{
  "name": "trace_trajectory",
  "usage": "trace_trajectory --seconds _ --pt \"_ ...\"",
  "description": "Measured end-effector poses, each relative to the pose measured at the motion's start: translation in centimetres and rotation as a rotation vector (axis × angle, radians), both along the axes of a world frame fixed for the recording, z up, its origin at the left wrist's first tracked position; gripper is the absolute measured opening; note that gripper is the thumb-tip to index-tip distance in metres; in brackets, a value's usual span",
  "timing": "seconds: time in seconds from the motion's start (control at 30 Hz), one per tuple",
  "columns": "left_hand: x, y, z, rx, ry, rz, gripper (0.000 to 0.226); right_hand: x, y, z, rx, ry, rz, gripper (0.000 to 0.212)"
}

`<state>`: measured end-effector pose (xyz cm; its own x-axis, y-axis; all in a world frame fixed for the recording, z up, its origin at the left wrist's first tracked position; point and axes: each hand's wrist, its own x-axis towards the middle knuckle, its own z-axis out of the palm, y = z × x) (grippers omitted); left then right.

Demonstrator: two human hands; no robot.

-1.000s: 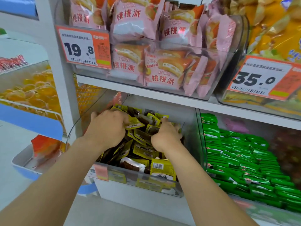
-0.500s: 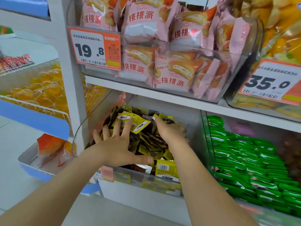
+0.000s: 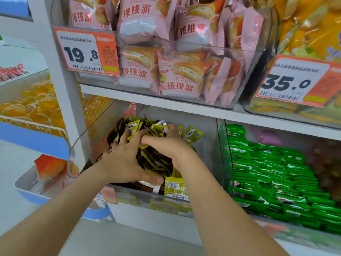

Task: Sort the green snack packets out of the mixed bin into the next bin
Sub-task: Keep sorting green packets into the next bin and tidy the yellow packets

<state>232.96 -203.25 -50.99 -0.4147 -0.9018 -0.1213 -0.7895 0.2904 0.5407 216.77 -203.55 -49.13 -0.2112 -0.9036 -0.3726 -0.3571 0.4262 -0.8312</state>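
The left hand [image 3: 125,161] cupped the near left side of a heap of small yellow-green and dark brown foil snack packets [image 3: 156,160]. Its fingers were spread and bent over them, and its thumb was hooked along the front. The right hand [image 3: 166,145] clasped the same heap from the right, fingers curled over its top and thumb reaching across to touch the left fingers. The heap lay inside the clear plastic mixed bin [image 3: 140,200] on the lower shelf. Just beside it to the right, the next clear plastic bin [image 3: 226,154] held the flat bright green snack packets [image 3: 276,172], stacked in rows. On the white shelf board [image 3: 184,106] above stood a clear tub of pink pastry bags [image 3: 180,74] bearing an orange-and-white price tag marked 19.8 [image 3: 84,52]. To its right a second such tag marked 35.0 [image 3: 291,84] hung below some yellow bags [image 3: 304,24].
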Motion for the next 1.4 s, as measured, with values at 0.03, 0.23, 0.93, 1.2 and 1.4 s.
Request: trace_trajectory --seconds 0.03,0.23,0.93,1.2,1.4 --pt "0.2 -0.2 -0.1 -0.003 -0.015 -0.004 0.143 0.3 0.1 -0.1 -0.028 -0.002 0.007 0.120" --pt "0.5 0.0 1.6 -0.214 0.018 0.097 0.154 3.3 1.7 0.8 -0.133 0.026 0.068 0.059" --pt "0.4 -0.7 3.1 -0.075 -0.230 -0.133 0.064 -3.6 -2.1 -2.6 0.224 0.678 0.070 0.082" --pt "-2.2 -0.4 1.4 -0.439 -0.478 -0.013 0.061 -4.5 -5.1 -3.7 0.317 0.833 0.284 0.097" --pt "-4.8 0.7 3.2 -0.576 -0.641 0.210 0.034 -4.6 -2.2 3.3 0.509 0.690 0.505 0.061"
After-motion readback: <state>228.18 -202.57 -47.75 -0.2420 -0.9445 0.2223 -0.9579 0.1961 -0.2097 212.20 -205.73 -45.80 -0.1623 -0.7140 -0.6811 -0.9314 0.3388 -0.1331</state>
